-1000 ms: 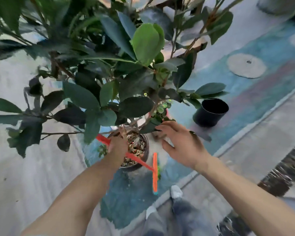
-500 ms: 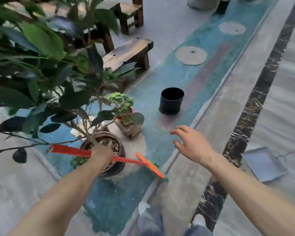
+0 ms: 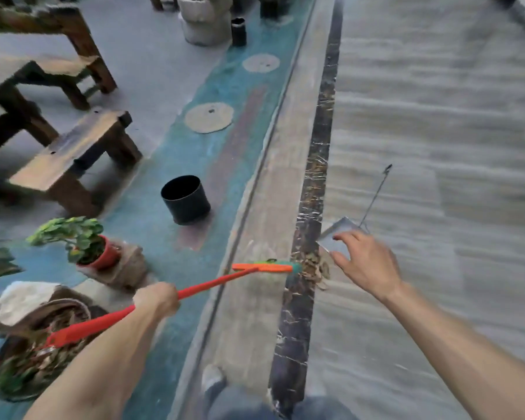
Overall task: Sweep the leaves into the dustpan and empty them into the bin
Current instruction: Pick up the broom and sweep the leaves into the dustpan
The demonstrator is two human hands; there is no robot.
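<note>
My left hand [image 3: 156, 300] grips the red handle of an orange broom [image 3: 212, 281]. Its head lies on the floor against a small heap of dry brown leaves [image 3: 314, 268] on the dark marble strip. A grey metal dustpan [image 3: 338, 237] with a thin wire handle lies on the pale floor just right of the leaves. My right hand [image 3: 365, 262] hovers over the dustpan's near edge with fingers spread and holds nothing. An empty black pot [image 3: 185, 199] stands on the blue-painted floor farther back.
A potted plant in a red pot [image 3: 87, 247] and a larger brown pot [image 3: 40, 334] with dry litter sit at the lower left. Wooden benches [image 3: 70, 153] stand at the left. My shoe [image 3: 212, 380] is at the bottom centre. Stone planters [image 3: 205, 19] stand far back.
The view turned right, away from the leafy plant. The broom head swung right onto the leaf heap. My right hand moved right to just over the dustpan.
</note>
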